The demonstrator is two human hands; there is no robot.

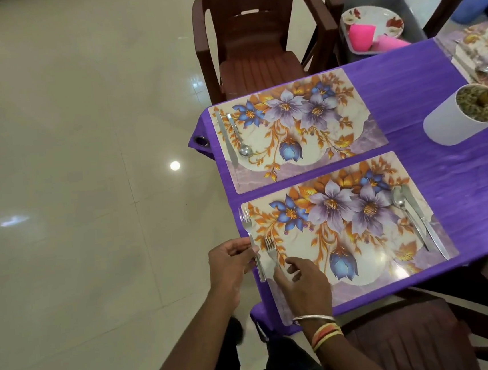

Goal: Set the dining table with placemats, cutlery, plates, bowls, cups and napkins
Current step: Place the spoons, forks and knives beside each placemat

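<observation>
Left hand [229,260]: my fingers pinch a long fork [248,226], squaring it along the left edge of the near placemat [372,265], opposite the spoon [400,199] and knife [423,221].
Right hand [303,283]: pinches a second fork [270,246] just beside it, probably kept for the far placemat [300,137], which lacks one.

A purple cloth [476,192] covers the tabletop [406,88]. On it, the nearer placemat [349,234] lies at six o'clock, a second placemat [296,126] just beside it at ten, a third placemat [480,51] at two, and a white pot [451,126] at three.
</observation>
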